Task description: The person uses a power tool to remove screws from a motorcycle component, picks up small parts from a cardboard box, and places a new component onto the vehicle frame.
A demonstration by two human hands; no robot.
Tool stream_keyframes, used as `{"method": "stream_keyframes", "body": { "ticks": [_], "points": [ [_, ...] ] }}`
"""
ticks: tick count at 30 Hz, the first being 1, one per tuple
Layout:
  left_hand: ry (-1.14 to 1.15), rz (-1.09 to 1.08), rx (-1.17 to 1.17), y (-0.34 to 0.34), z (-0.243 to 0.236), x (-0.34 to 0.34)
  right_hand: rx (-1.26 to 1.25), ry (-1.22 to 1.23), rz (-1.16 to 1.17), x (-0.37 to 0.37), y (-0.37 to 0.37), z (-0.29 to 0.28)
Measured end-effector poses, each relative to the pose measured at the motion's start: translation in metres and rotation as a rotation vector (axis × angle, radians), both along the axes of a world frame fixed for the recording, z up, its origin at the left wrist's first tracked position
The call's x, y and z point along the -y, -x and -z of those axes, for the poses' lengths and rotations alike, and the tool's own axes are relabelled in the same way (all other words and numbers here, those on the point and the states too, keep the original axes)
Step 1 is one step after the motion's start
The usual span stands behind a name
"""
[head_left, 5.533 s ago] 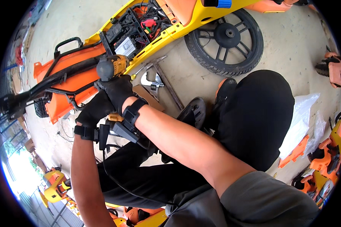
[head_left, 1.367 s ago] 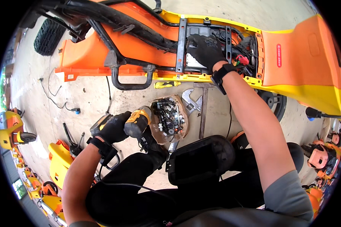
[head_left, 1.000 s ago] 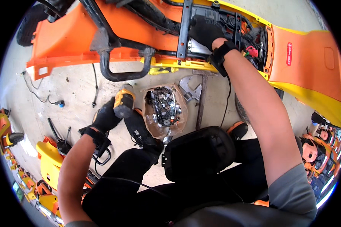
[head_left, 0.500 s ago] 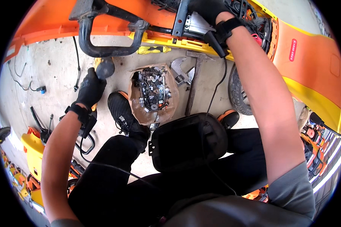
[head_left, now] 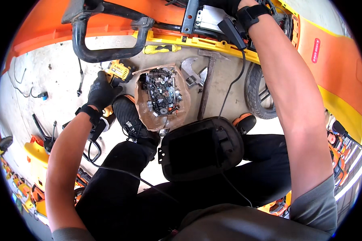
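My left hand (head_left: 101, 91), in a black glove, is closed round the handle of a yellow and black cordless power drill (head_left: 118, 71). The drill is just above the concrete floor, below a black tubular bar (head_left: 108, 55). At the top edge my right hand (head_left: 228, 5), also gloved, is largely cut off, and its fingers cannot be made out. It is over the opened yellow and orange vehicle body, next to a silver metal box (head_left: 211, 19) and a grey bracket (head_left: 190, 18).
Between my feet stands a paper-lined container (head_left: 147, 120) of loose screws and fittings. Around it lie a hammer (head_left: 205, 88), an adjustable wrench (head_left: 192, 72) and a yellow-handled tool (head_left: 161, 49). A black case (head_left: 229, 152) sits by my knees. Cables trail from my wrists; a wheel (head_left: 256, 90) stands at right.
My left hand has turned the drill, so its yellow side now shows instead of its round dark end. My right hand has shifted up, further out of the picture.
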State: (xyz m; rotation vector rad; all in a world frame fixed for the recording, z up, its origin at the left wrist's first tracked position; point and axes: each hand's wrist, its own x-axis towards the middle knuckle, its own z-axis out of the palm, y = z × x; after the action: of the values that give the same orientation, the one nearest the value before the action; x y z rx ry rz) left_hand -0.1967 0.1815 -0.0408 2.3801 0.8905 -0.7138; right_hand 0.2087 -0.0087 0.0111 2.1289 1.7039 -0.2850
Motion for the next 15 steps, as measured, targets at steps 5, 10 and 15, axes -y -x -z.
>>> {"method": "stream_keyframes", "body": {
  "ticks": [5, 10, 15],
  "points": [
    [0.151, -0.067, 0.027, 0.010, 0.008, -0.011, 0.113, -0.006, -0.132, 0.001, 0.009, -0.021],
    [0.034, 0.078, 0.002, 0.005, 0.007, -0.002, -0.825, -0.696, 0.076, 0.073, 0.000, -0.071],
    [-0.105, 0.476, -0.019, 0.007, -0.052, -0.014, -1.464, -0.476, 0.779, 0.114, 0.094, -0.109]
  ]
}}
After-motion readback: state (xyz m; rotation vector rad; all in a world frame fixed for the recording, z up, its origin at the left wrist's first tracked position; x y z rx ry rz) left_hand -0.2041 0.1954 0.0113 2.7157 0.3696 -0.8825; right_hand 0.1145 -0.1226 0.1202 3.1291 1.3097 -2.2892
